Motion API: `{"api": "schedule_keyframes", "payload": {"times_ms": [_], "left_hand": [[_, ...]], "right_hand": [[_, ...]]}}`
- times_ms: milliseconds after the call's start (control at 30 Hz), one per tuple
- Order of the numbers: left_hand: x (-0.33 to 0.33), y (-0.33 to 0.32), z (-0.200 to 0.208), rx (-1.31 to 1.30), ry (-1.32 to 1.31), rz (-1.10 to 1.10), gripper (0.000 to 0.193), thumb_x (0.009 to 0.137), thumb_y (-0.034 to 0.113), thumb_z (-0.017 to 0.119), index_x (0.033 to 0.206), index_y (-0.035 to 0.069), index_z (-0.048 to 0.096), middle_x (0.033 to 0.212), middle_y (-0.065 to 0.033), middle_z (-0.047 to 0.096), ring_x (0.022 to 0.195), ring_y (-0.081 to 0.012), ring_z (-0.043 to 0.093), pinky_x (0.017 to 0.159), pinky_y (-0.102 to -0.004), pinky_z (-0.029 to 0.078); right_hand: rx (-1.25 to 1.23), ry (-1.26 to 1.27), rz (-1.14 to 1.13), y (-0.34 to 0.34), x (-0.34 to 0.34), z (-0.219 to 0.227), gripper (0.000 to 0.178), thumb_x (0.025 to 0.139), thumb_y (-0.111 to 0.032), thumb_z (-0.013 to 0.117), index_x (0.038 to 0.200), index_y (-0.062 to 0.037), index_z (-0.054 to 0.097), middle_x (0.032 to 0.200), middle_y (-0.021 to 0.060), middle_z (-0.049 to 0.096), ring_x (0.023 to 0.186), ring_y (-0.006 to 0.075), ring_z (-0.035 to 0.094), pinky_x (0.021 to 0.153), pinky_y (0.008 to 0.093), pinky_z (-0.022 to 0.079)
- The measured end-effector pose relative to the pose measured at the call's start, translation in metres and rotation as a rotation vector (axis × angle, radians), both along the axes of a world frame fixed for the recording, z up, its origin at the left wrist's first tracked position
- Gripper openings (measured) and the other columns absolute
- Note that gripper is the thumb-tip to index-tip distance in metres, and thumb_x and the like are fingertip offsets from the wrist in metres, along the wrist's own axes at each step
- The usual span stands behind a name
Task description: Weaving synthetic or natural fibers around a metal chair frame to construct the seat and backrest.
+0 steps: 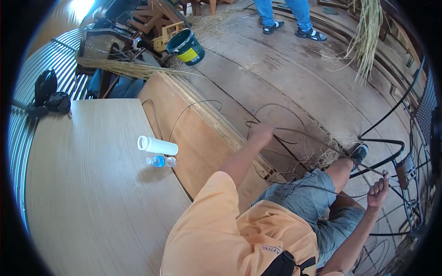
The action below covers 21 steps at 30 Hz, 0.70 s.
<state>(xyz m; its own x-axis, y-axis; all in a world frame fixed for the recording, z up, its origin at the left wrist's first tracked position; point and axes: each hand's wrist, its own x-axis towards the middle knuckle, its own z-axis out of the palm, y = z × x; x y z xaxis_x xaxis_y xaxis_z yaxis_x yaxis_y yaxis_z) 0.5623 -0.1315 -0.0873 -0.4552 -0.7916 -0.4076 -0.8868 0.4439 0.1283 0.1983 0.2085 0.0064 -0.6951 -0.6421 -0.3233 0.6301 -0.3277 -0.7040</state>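
A long thin brown strand, like cane or rattan point(317, 139), runs stretched between my hands above the floor and my knee. My left hand point(261, 134) is closed on it near the edge of the wooden panels, and loops of strand curl around that hand. My right hand point(378, 191), beside the black metal frame point(381, 140), is closed with the strand at its fingers. A brown wrapped section point(406, 172) sits on the frame just right of that hand. Another length of strand crosses my shorts point(297, 186).
Left of me, a pale tabletop point(92, 184) holds a white cylinder point(158, 146) and a small bottle point(159, 161). Stacked wooden panels point(193, 133) adjoin it. Farther off stand a dark bucket point(185, 47), a fibre bundle point(369, 34) and a person's legs point(301, 16).
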Motion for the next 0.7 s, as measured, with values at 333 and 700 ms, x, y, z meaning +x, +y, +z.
{"api": "schedule_keyframes", "payload": {"times_ms": [333,700], "left_hand": [[-0.234,0.203,0.126,0.356,0.951,-0.442,0.037,0.081,0.035,0.05,0.073,0.001,0.061,0.071,-0.0207,0.06,0.071,-0.0359,0.061,0.064,-0.0442,0.047],[0.096,-0.064,-0.036,0.052,-0.177,-0.019,0.039,0.085,0.032,0.048,0.118,0.013,0.054,0.103,-0.0156,0.061,0.093,-0.0324,0.058,0.08,-0.0407,0.045]], "right_hand": [[0.226,-0.024,-0.076,-0.01,0.017,0.015,0.022,0.092,-0.024,0.047,0.108,-0.0092,0.053,0.048,-0.009,0.021,0.036,0.0012,0.016,0.03,0.0191,0.015],[0.073,-0.086,-0.015,-0.016,0.024,-0.001,0.015,0.088,-0.023,0.051,0.09,-0.0089,0.057,0.047,-0.0107,0.027,0.035,0.0027,0.023,0.032,0.0193,0.019]]}}
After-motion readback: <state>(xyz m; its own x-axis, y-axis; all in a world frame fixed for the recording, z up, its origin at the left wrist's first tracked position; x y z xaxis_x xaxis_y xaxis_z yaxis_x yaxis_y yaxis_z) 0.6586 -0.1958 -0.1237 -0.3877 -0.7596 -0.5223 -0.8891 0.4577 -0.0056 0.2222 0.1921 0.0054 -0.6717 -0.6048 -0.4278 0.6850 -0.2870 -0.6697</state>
